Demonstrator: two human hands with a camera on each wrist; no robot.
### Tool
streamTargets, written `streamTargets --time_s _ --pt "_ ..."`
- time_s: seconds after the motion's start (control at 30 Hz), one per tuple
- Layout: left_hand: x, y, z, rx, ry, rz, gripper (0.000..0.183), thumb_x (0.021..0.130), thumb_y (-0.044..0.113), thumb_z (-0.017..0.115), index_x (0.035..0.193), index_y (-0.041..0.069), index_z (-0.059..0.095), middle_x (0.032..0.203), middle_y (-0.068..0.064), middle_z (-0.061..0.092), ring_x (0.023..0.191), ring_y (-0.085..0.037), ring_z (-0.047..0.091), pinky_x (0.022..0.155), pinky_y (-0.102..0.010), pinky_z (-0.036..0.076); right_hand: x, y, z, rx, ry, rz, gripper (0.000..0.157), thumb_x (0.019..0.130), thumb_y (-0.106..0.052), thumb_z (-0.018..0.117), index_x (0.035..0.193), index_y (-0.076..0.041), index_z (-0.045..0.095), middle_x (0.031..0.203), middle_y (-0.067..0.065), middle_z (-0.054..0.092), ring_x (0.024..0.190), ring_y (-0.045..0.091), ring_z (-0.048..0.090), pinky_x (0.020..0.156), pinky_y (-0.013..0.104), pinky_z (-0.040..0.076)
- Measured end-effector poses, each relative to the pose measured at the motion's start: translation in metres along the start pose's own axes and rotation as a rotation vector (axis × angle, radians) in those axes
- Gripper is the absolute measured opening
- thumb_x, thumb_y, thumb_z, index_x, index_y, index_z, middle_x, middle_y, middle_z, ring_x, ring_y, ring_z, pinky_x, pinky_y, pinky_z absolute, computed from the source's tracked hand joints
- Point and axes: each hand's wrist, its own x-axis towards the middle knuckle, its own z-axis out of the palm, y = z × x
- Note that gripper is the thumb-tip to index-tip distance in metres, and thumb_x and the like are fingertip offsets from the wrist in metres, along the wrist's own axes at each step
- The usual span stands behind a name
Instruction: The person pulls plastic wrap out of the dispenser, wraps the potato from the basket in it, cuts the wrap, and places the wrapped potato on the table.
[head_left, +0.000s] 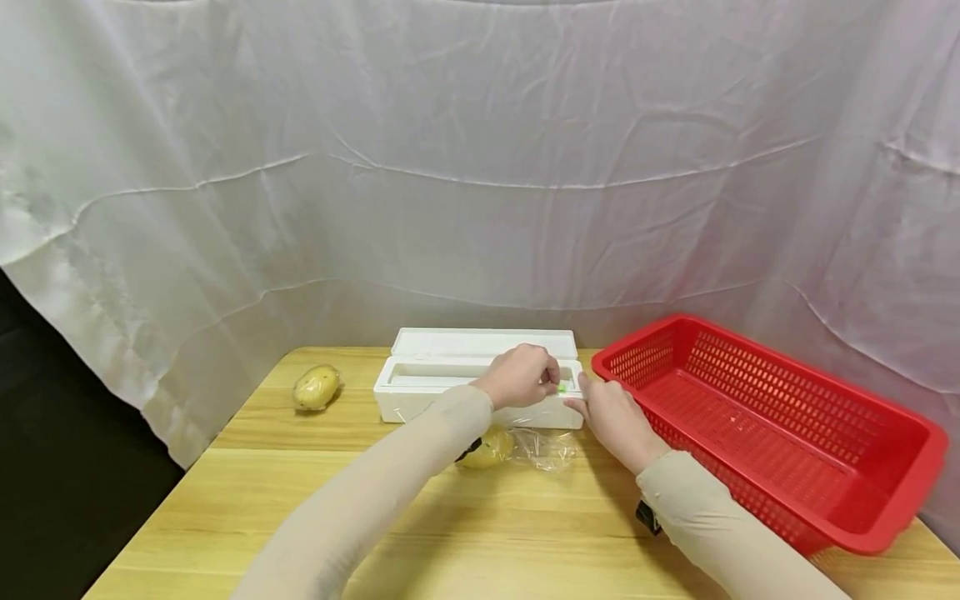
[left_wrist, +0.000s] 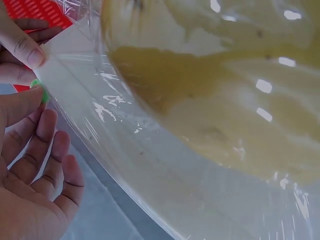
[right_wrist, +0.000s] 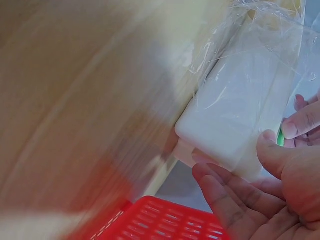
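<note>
A long white cling film box (head_left: 420, 405) stands on the table with its lid (head_left: 483, 342) tipped back. My left hand (head_left: 521, 375) pinches a small green slider (left_wrist: 40, 91) at the box's right end between thumb and forefinger, its other fingers loosely bent. My right hand (head_left: 617, 421) grips that same end of the box, thumb on top and fingers against the side. Clear film (head_left: 551, 450) hangs over the box's front edge. A yellow potato (head_left: 491, 448) lies before the box with film over it, partly hidden by my left forearm; it looms large in the left wrist view.
Another film-wrapped potato (head_left: 317, 388) lies at the table's far left. A red perforated basket (head_left: 750, 492) stands at the right, close beside my right hand. The wooden table (head_left: 300, 500) ends at a pale hanging cloth (head_left: 480, 167) behind.
</note>
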Motion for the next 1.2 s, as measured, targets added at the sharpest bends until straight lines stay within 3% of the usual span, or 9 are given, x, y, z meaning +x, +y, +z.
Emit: streamTargets --time_s 0.57,1.0,1.2 --pt "-0.0049 0.0002 -0.0024 -0.009 -0.01 -0.025 0.005 0.099 0.022 0.078 0.097 0.018 0.081 0.103 0.004 0.077 0.091 -0.01 0.066 0.081 -0.029 0.058 -0.0006 -0.0006 0.0004 -0.019 0.005 0.005 0.045 0.096 -0.023 0.081 0.12 0.012 0.068 0.063 0.011 0.055 0.053 0.029 0.061 0.05 0.045 0.055" --pt "-0.0036 -0.0021 -0.0048 0.037 -0.025 0.021 0.007 0.1 0.019 0.075 0.098 0.018 0.081 0.105 0.004 0.076 0.096 -0.01 0.068 0.085 -0.029 0.059 -0.0007 -0.0023 0.0004 -0.043 -0.013 0.019 0.048 0.098 -0.024 0.079 0.125 0.014 0.066 0.064 0.016 0.059 0.055 0.034 0.065 0.05 0.046 0.056" --pt "-0.0029 0.0007 -0.0032 0.039 -0.024 0.028 0.009 0.101 0.027 0.077 0.1 0.019 0.082 0.106 0.004 0.077 0.101 -0.012 0.071 0.088 -0.031 0.06 -0.0008 -0.0016 0.0023 -0.057 -0.004 -0.002 0.049 0.098 -0.024 0.079 0.126 0.015 0.066 0.063 0.016 0.06 0.055 0.033 0.066 0.051 0.045 0.057"
